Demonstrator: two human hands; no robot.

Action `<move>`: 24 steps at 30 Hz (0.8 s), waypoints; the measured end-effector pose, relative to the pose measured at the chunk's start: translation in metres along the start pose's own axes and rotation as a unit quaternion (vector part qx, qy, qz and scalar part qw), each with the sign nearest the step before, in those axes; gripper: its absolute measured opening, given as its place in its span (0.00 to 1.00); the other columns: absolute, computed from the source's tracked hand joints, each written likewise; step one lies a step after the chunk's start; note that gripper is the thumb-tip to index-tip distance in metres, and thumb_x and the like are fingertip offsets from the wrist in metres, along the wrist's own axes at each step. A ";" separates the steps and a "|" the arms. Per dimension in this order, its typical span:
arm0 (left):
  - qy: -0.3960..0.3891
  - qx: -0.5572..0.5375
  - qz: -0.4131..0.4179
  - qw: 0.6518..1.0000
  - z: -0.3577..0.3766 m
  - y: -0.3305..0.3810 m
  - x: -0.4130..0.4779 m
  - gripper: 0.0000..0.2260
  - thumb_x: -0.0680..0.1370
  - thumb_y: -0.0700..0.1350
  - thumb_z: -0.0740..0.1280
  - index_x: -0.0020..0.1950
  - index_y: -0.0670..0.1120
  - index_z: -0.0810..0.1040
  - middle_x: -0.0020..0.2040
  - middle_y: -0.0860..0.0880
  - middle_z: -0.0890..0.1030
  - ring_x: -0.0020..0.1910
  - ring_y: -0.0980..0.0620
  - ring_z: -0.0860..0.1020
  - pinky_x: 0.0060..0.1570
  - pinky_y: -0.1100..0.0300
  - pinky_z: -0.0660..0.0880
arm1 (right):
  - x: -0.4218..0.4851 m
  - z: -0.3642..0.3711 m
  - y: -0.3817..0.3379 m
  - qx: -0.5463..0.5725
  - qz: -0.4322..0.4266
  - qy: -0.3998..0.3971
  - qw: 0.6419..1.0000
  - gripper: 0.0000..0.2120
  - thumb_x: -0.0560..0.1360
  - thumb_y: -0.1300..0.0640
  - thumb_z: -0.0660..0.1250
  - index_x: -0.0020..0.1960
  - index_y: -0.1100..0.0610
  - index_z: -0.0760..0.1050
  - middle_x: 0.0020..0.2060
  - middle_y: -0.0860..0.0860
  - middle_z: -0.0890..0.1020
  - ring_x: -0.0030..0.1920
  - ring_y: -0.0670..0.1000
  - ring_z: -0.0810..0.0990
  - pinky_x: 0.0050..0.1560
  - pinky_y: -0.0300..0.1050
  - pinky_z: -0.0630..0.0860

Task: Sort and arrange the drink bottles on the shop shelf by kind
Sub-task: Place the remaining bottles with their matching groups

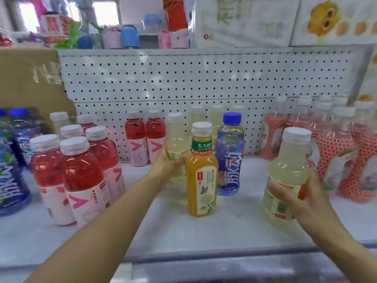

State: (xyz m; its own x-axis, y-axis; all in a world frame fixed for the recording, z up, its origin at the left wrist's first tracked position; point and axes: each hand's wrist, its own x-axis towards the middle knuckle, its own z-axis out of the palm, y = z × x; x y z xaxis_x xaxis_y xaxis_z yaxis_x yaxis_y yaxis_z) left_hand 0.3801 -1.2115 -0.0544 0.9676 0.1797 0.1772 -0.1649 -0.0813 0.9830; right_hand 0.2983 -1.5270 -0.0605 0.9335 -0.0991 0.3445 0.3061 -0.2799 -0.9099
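Note:
My right hand (296,198) grips a pale yellow bottle (287,172) with a white cap at the shelf's front right. My left hand (166,165) holds another pale yellow bottle (177,144) further back, at mid shelf. An orange tea bottle (202,176) with a green neck band stands just right of my left hand. Behind the tea bottle is a blue-capped bottle (230,154). Several red drink bottles (81,172) are grouped at the left, and two more red bottles (145,137) stand by the back panel.
Bottles in red-dotted wrappers (344,152) crowd the right end. Dark blue bottles (12,160) stand at the far left beside a cardboard box (28,82). More pale yellow bottles (216,117) line the white pegboard back panel (204,78). The shelf's front edge (204,256) runs below my arms.

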 end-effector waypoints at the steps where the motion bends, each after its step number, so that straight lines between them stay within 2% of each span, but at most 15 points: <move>1: -0.008 0.019 0.001 1.000 0.002 -0.001 0.003 0.31 0.71 0.39 0.76 0.72 0.49 0.68 0.50 0.51 0.84 0.49 0.52 0.84 0.38 0.61 0.79 | 0.003 -0.001 0.001 -0.011 0.000 -0.008 1.000 0.35 0.60 0.40 0.74 0.65 0.45 0.68 0.49 0.40 0.82 0.47 0.38 0.81 0.46 0.42 0.75; 4: -0.028 0.052 -0.006 0.998 0.006 0.005 -0.004 0.30 0.76 0.40 0.72 0.75 0.51 0.65 0.55 0.55 0.81 0.50 0.59 0.79 0.42 0.62 0.75 | 0.011 -0.008 0.000 -0.075 -0.002 -0.045 0.996 0.34 0.63 0.38 0.73 0.66 0.44 0.69 0.54 0.43 0.81 0.52 0.43 0.81 0.52 0.50 0.78; 6: 0.027 0.070 0.014 0.997 0.007 0.012 -0.021 0.25 0.80 0.48 0.67 0.75 0.52 0.63 0.56 0.59 0.77 0.50 0.64 0.75 0.41 0.66 0.69 | 0.016 -0.012 -0.003 -0.105 -0.009 -0.068 0.992 0.32 0.62 0.37 0.73 0.63 0.43 0.70 0.53 0.43 0.82 0.52 0.44 0.81 0.53 0.52 0.79; 8: 0.099 0.068 0.070 0.990 0.009 0.020 -0.044 0.21 0.81 0.60 0.60 0.71 0.53 0.66 0.54 0.62 0.74 0.52 0.66 0.74 0.44 0.67 0.69 | 0.021 -0.012 -0.005 -0.113 -0.009 -0.076 0.991 0.32 0.61 0.37 0.74 0.62 0.43 0.71 0.52 0.43 0.82 0.51 0.44 0.82 0.52 0.50 0.79; 9: 0.100 0.059 0.095 0.989 0.011 0.024 -0.057 0.23 0.80 0.65 0.58 0.69 0.54 0.67 0.55 0.62 0.75 0.54 0.65 0.75 0.48 0.66 0.71 | 0.024 -0.009 -0.006 -0.121 -0.010 -0.075 0.990 0.31 0.63 0.39 0.74 0.63 0.44 0.70 0.52 0.43 0.82 0.51 0.44 0.82 0.52 0.50 0.79; 10: 0.071 0.053 0.107 0.990 0.014 0.028 -0.068 0.25 0.76 0.69 0.60 0.67 0.56 0.67 0.56 0.62 0.76 0.56 0.64 0.76 0.51 0.65 0.74 | 0.029 -0.005 -0.005 -0.131 -0.011 -0.073 0.989 0.30 0.65 0.41 0.75 0.64 0.45 0.70 0.53 0.43 0.82 0.52 0.45 0.82 0.52 0.50 0.79; 11: 0.026 0.057 0.102 0.993 0.019 0.031 -0.078 0.27 0.72 0.70 0.64 0.67 0.60 0.66 0.56 0.64 0.77 0.55 0.65 0.77 0.49 0.66 0.77 | 0.036 -0.001 -0.004 -0.138 -0.011 -0.069 0.988 0.29 0.68 0.44 0.75 0.65 0.48 0.69 0.54 0.45 0.81 0.52 0.46 0.81 0.53 0.51 0.79; 13: -0.046 0.104 0.077 0.991 0.032 0.032 -0.087 0.35 0.64 0.65 0.76 0.65 0.66 0.62 0.53 0.68 0.78 0.50 0.71 0.78 0.38 0.72 0.77 | 0.050 0.009 -0.001 -0.147 -0.001 -0.051 0.988 0.29 0.70 0.48 0.75 0.65 0.52 0.65 0.57 0.48 0.80 0.52 0.50 0.81 0.54 0.53 0.79; 14: -0.054 0.133 0.070 0.987 0.037 0.030 -0.088 0.38 0.63 0.60 0.80 0.65 0.67 0.60 0.52 0.67 0.77 0.48 0.72 0.79 0.34 0.74 0.76 | 0.057 0.014 0.000 -0.154 0.007 -0.041 0.987 0.30 0.71 0.48 0.75 0.66 0.53 0.64 0.58 0.50 0.80 0.53 0.52 0.80 0.54 0.54 0.79; 16: -0.026 0.163 0.069 0.984 0.042 0.025 -0.084 0.38 0.66 0.52 0.80 0.64 0.67 0.59 0.51 0.66 0.76 0.45 0.71 0.79 0.33 0.73 0.76 | 0.072 0.023 0.002 -0.162 0.010 -0.036 0.986 0.30 0.72 0.50 0.75 0.67 0.54 0.63 0.61 0.52 0.79 0.57 0.55 0.80 0.58 0.56 0.78; 20: 0.020 0.168 0.070 0.983 0.027 0.019 -0.081 0.35 0.69 0.47 0.79 0.65 0.65 0.60 0.53 0.65 0.76 0.48 0.65 0.79 0.45 0.65 0.78 | 0.100 0.041 0.006 -0.145 0.005 -0.068 0.987 0.30 0.73 0.56 0.75 0.70 0.54 0.65 0.63 0.52 0.79 0.63 0.56 0.78 0.63 0.60 0.75; 24: 0.046 0.171 0.060 0.982 0.008 0.020 -0.081 0.37 0.69 0.47 0.79 0.70 0.58 0.62 0.55 0.61 0.78 0.51 0.60 0.80 0.50 0.58 0.79 | 0.114 0.053 0.010 -0.125 0.056 -0.090 0.986 0.22 0.78 0.62 0.67 0.71 0.57 0.68 0.64 0.56 0.77 0.63 0.57 0.77 0.64 0.59 0.75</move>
State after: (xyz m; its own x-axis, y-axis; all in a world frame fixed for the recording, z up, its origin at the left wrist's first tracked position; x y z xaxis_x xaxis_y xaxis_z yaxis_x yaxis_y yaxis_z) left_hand 0.2999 -1.2351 -0.0496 0.9212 0.2348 0.3101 -0.1884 -0.4283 0.8838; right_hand 0.4175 -1.4905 -0.0432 0.9839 0.0224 0.1773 0.1641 -0.5061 -0.8467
